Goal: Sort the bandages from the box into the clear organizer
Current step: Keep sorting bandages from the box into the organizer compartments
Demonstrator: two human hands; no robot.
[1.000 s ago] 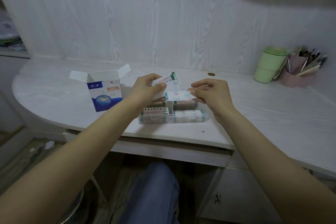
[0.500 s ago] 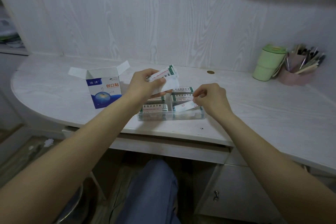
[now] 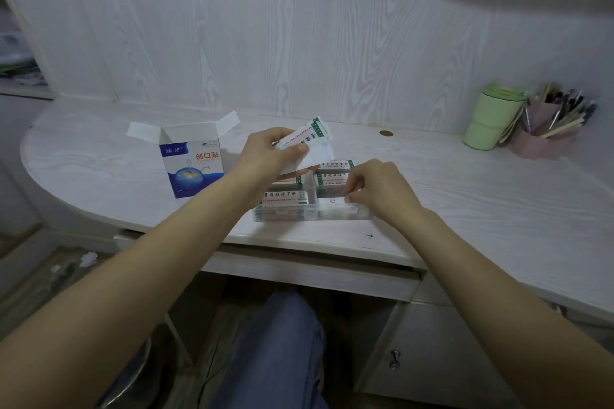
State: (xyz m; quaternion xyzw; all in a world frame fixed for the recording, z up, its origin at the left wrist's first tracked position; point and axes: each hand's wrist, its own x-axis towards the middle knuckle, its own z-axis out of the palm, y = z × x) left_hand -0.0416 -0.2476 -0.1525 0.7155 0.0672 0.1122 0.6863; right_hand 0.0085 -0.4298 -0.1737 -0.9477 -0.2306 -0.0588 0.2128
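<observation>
- A person sits at a pale wood-grain desk (image 3: pixel 465 209), seen from a head camera looking down at both bare forearms.
- A clear organizer (image 3: pixel 312 214) sits near the desk's front edge, at its middle. Its visible compartments already hold flat bandages in white wrappers with green print.
- The right hand (image 3: pixel 382 191) hovers over the organizer's front right compartment, its fingertips pinching a single bandage (image 3: pixel 332 202) that lies flat in it.
- The left hand (image 3: pixel 269 153) is raised just behind the organizer, fingers curled around a small stack of bandages (image 3: pixel 307 146) not yet sorted.
- The bandage box (image 3: pixel 192 159), blue and white with its flaps open, stands upright to the organizer's left, near the desk's rounded left edge; its inside is hidden.
- Judging by this, sorting is well under way: the held stack remains, plus whatever the box contains.
</observation>
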